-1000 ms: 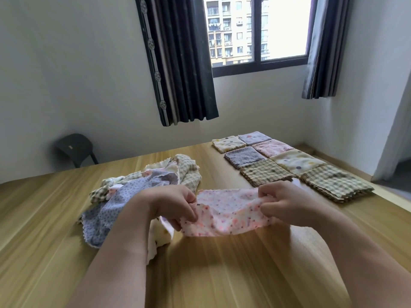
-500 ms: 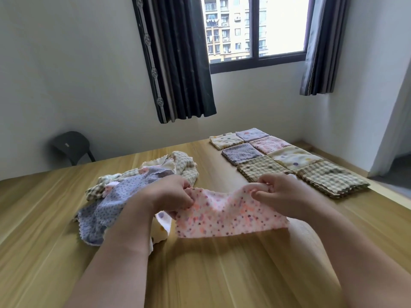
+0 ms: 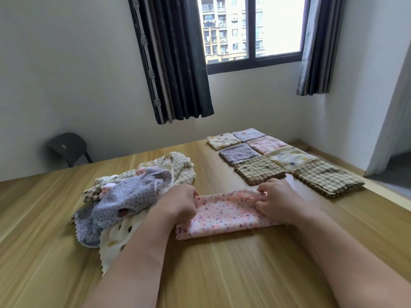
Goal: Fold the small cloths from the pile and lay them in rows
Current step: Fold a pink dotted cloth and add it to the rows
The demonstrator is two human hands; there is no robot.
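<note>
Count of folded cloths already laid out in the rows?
7. Left row, back to front: spotted cream, purple, small checked. Right row: lavender, pink, pale yellow, large checked. More could be stacked underneath.

folded cloths [image 3: 259,172] 7 | pink cloth [image 3: 224,214] 1 | pile cloths [image 3: 129,196] perhaps 5

Bare worktop [image 3: 222,270] shows along the near side around both forearms, and a bare strip runs away between the loose pile [image 3: 131,194] on the left and the folded rows [image 3: 282,155] at the far right. The pile lies just beside the left hand [image 3: 180,203]. The nearest checked stack [image 3: 259,172] sits just beyond the right hand [image 3: 278,200], and the pink cloth [image 3: 224,216] fills the gap between the hands.
</note>
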